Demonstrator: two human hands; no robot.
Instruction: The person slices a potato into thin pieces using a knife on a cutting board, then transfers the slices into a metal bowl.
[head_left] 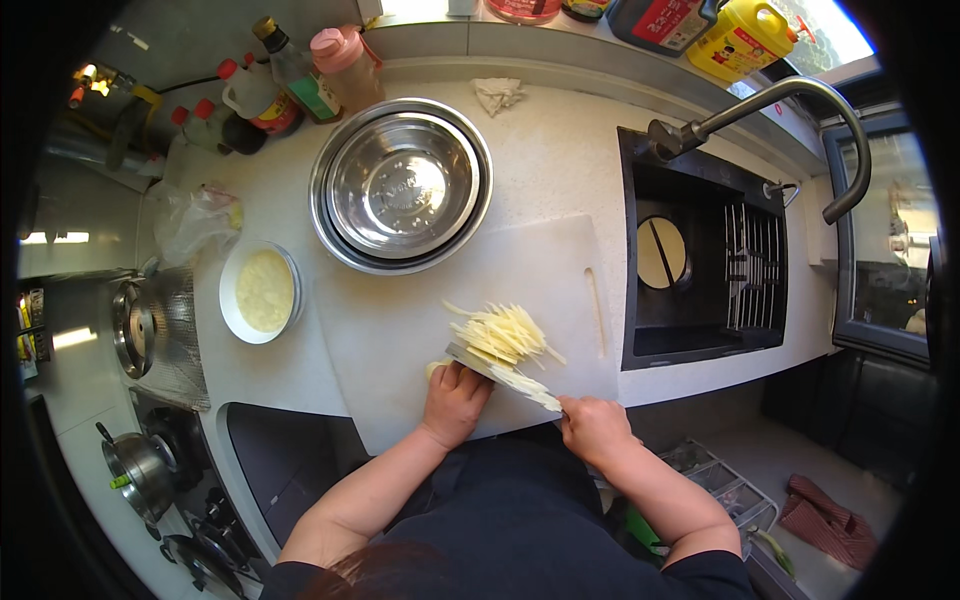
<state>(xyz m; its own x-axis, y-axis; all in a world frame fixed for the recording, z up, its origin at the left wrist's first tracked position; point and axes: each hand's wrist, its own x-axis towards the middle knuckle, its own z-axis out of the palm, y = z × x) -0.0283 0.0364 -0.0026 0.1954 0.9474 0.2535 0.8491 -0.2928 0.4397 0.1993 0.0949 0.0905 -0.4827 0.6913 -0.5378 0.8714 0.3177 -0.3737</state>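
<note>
My right hand (600, 430) is closed round the handle of a kitchen knife (468, 358), whose blade points to the upper left over the white cutting board (370, 360). Pale slivers cling along the blade. Curled fingers of my left hand (455, 404) press on a pale yellow piece of vegetable, likely potato (436, 369), right beside the blade; most of the piece is hidden under the hand. Just beyond the knife lies a loose heap of thin pale yellow strips (505, 330).
Nested steel bowls (405, 185) stand at the board's far left edge. Left of the board is a white bowl (265, 290) with pale contents. A black sink (700, 345) with a tap (740, 115) lies to the right. Bottles (300, 80) and a crumpled cloth (498, 94) sit behind.
</note>
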